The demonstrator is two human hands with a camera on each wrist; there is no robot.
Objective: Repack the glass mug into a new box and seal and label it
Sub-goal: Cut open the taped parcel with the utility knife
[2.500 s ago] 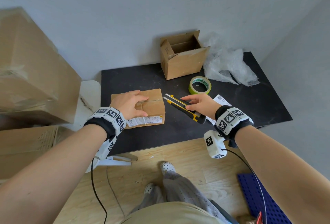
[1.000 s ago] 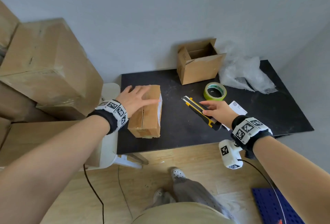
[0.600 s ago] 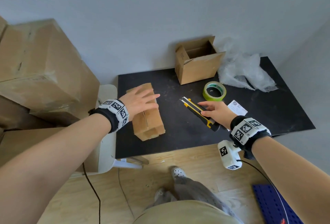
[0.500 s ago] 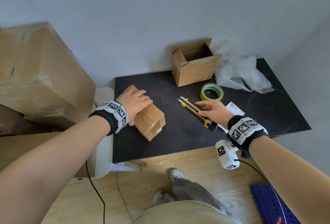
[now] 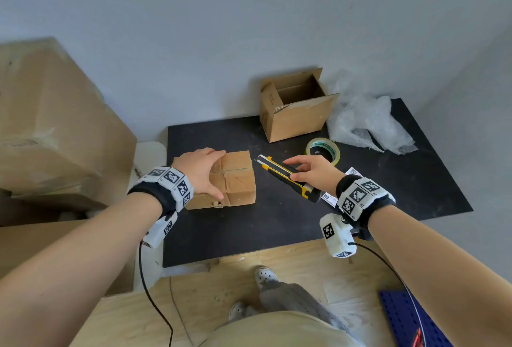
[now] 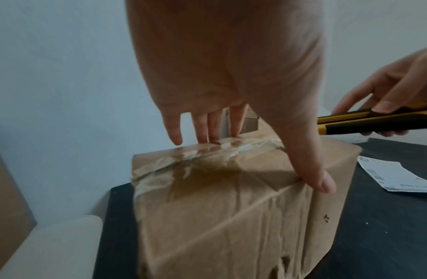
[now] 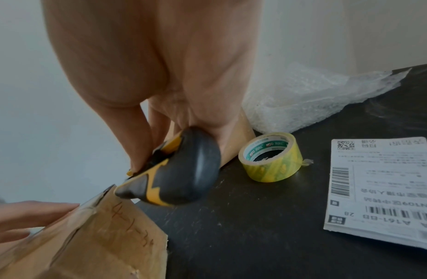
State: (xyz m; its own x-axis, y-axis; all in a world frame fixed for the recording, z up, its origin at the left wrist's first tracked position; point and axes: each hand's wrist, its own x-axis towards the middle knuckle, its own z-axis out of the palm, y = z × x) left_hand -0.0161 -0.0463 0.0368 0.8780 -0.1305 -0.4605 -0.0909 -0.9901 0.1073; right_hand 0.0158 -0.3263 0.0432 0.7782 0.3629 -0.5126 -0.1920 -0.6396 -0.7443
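Note:
A sealed, creased cardboard box (image 5: 235, 180) lies at the left of the black table (image 5: 277, 224), its taped seam (image 6: 207, 156) facing up. My left hand (image 5: 199, 172) rests on its top: straight fingers (image 6: 207, 130) touch the far edge and the thumb sits on the near edge. My right hand (image 5: 307, 172) grips a yellow-and-black utility knife (image 5: 285, 175). The knife's tip hovers just right of the box's upper edge (image 7: 105, 190). The new box (image 5: 296, 105) stands open at the back. No mug is in sight.
A tape roll (image 5: 324, 150), bubble wrap (image 5: 365, 125) and a printed label (image 7: 379, 188) lie right of my right hand. Large cartons (image 5: 55, 125) are stacked left of the table beside a white seat (image 5: 149, 152). A blue pegboard (image 5: 410, 319) lies on the floor.
My left hand has turned the sealed box round on the table, and its label no longer shows. The right hand keeps hold of the knife, its tip now close to the box.

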